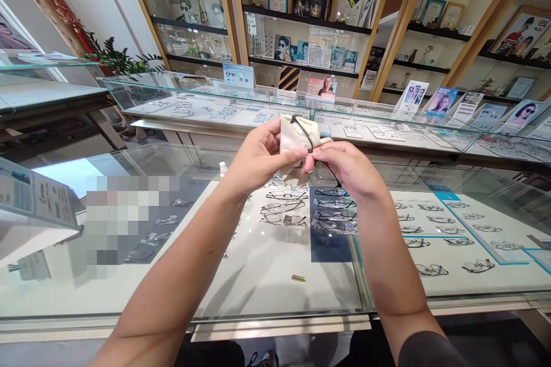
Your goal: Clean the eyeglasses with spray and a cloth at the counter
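Both of my hands are raised above the glass display case, close together. My left hand (267,155) grips a pale cream cloth (297,133) with a scalloped edge, its thumb pressed along the lower side. Dark-framed eyeglasses (325,179) hang between the hands, one lens below my right fingers and a dark part of the frame crossing the cloth. My right hand (344,165) pinches the glasses near the cloth's right end. Where exactly the fingertips meet the frame is partly hidden.
Rows of eyeglasses (284,206) lie inside the glass case (275,298) below. A small white bottle (222,168) stands left of my left hand. A gold-coloured piece (298,278) is near the front. Behind are another glass counter (206,83) and shelves with framed pictures.
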Motion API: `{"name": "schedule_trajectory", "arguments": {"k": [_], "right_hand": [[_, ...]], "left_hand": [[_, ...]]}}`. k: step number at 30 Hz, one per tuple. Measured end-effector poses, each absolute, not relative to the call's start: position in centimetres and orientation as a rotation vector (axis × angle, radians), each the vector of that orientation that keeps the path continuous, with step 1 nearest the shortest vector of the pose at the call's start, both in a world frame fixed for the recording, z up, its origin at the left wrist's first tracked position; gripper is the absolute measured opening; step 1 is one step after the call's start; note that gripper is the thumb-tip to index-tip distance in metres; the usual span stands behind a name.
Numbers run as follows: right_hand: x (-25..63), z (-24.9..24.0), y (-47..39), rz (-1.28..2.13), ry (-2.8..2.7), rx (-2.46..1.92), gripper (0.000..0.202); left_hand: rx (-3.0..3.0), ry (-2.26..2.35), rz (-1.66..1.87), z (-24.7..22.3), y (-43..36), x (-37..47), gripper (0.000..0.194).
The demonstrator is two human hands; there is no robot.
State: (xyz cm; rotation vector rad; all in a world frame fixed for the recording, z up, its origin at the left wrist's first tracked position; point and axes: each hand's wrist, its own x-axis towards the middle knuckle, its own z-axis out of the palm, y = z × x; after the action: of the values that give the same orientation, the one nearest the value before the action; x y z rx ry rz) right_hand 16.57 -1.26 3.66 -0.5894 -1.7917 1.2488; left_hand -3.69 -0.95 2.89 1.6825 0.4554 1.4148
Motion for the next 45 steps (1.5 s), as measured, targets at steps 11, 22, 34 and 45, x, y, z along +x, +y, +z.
{"name": "schedule_trajectory", "arguments": {"k": [11,22,34,45], "right_hand": [[16.3,3.8,-1.5,1.258,-1.862,-0.585,0.027],[17.0,3.9,-1.6,1.144,-1.825,-0.605,0.026],[16.8,4.0,-1.7,1.186,-1.864,-0.535,0.025],[16.8,4.0,-1.5,1.213,-1.869,-0.512,0.026]], "left_hand": [[1.621,0.554,1.656,1.7,0.0,-3.0,0.048],[1.715,0.487,1.552,2.3,-0.8,-3.0,0.049],[1.681,0.508,1.597,1.9,0.5,-3.8,0.045],[1.687,0.449,1.621,2.0,-0.7,-2.5,0.041]]}}
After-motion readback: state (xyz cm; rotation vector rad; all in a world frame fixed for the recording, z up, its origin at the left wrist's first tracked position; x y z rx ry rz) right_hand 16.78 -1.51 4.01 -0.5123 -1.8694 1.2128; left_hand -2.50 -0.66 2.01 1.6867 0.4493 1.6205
